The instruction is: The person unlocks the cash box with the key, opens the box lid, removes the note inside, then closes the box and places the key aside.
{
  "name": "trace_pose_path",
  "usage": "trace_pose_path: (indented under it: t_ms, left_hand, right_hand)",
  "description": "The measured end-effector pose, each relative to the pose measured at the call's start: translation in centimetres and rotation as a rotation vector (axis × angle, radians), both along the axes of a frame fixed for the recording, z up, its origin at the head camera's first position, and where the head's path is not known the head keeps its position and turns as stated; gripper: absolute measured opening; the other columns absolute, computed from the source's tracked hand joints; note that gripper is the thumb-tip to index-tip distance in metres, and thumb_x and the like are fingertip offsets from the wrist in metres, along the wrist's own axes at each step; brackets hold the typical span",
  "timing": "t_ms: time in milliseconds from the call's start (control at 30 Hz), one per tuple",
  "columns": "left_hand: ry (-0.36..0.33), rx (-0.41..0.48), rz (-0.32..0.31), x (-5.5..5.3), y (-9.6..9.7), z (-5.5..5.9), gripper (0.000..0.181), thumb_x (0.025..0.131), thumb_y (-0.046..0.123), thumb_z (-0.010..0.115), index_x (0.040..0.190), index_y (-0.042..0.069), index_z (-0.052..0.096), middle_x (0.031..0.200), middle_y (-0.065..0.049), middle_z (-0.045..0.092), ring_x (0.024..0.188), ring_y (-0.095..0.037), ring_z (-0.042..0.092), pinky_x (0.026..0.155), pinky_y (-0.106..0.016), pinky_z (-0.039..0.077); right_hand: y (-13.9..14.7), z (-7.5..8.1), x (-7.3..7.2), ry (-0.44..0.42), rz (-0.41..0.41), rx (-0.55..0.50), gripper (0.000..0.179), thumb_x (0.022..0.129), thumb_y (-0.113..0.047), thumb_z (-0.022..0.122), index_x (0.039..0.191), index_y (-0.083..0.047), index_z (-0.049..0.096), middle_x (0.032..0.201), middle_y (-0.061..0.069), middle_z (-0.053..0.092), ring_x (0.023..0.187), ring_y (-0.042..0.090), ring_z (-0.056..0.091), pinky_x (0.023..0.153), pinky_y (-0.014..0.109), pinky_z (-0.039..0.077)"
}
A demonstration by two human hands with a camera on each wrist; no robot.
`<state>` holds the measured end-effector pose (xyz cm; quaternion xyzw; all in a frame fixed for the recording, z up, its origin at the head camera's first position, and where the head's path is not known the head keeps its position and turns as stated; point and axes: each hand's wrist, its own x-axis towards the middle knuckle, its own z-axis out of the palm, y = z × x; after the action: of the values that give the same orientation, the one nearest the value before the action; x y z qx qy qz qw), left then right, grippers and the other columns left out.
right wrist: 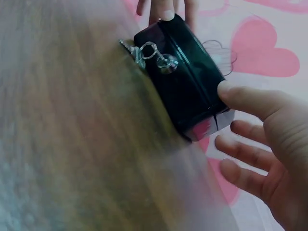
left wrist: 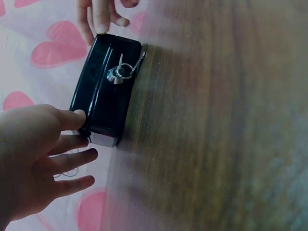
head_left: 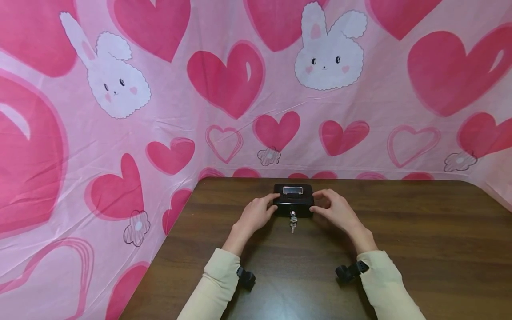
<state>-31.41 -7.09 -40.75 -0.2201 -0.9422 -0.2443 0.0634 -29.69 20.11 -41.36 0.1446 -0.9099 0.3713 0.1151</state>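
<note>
Keys (head_left: 293, 220) dangle from a black box (head_left: 295, 204) between left hand (head_left: 254, 215) and right hand (head_left: 339, 212), fingers of both spread, thumbs touching it.

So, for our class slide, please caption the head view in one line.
Left hand and right hand flank a black box, keys hanging from its front lock, on a wood-grain table.

Behind the brown wood-grain desk (head_left: 436, 249) I see pink cloth (head_left: 280, 100) printed with hearts; a white rabbit face (head_left: 330, 64) shows above the desk's far edge, and a second rabbit (head_left: 118, 91) up beyond its far left corner.
</note>
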Motion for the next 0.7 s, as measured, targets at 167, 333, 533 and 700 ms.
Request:
trace_pose_path:
  t_ms: [167, 333, 533, 700]
  left_hand:
    - [0.004, -0.003, 0.003, -0.1, 0.0, 0.0, 0.046, 0.099, 0.027, 0.061, 0.144, 0.023, 0.052, 0.112, -0.008, 0.073, 0.085, -0.018, 0.063, 0.088, -0.040, 0.054]
    - [-0.031, 0.013, 0.028, -0.2, 0.1, 0.1, 0.054, 0.098, 0.029, 0.062, 0.148, 0.015, 0.047, 0.135, -0.012, 0.064, 0.118, -0.026, 0.065, 0.103, -0.045, 0.049]
    - [-0.058, 0.010, 0.057, -0.2, 0.2, 0.1, 0.056, 0.097, 0.034, 0.063, 0.146, 0.010, 0.050, 0.136, -0.012, 0.063, 0.120, -0.027, 0.064, 0.103, -0.046, 0.049]
    - [-0.086, 0.022, 0.067, -0.1, 0.2, 0.0, 0.056, 0.097, 0.036, 0.062, 0.145, 0.008, 0.051, 0.138, -0.013, 0.062, 0.120, -0.028, 0.064, 0.103, -0.047, 0.049]
  right_hand:
    - [0.0, -0.5, -0.1, -0.125, 0.017, -0.050, 0.058, 0.087, -0.025, 0.077, 0.136, -0.007, 0.052, 0.113, 0.021, 0.068, 0.065, 0.019, 0.059, 0.051, 0.032, 0.051]
    - [-0.1, -0.9, -0.3, -0.138, 0.008, -0.058, 0.062, 0.087, -0.022, 0.077, 0.140, -0.007, 0.048, 0.119, 0.022, 0.067, 0.070, 0.018, 0.061, 0.050, 0.032, 0.051]
    - [-0.1, -1.1, -0.5, -0.143, 0.005, -0.067, 0.063, 0.088, -0.021, 0.076, 0.141, -0.005, 0.047, 0.117, 0.024, 0.068, 0.065, 0.016, 0.060, 0.049, 0.031, 0.051]
    - [-0.2, -1.2, -0.4, -0.149, 0.011, -0.071, 0.063, 0.088, -0.020, 0.076, 0.142, -0.004, 0.047, 0.115, 0.024, 0.068, 0.063, 0.017, 0.059, 0.050, 0.032, 0.051]
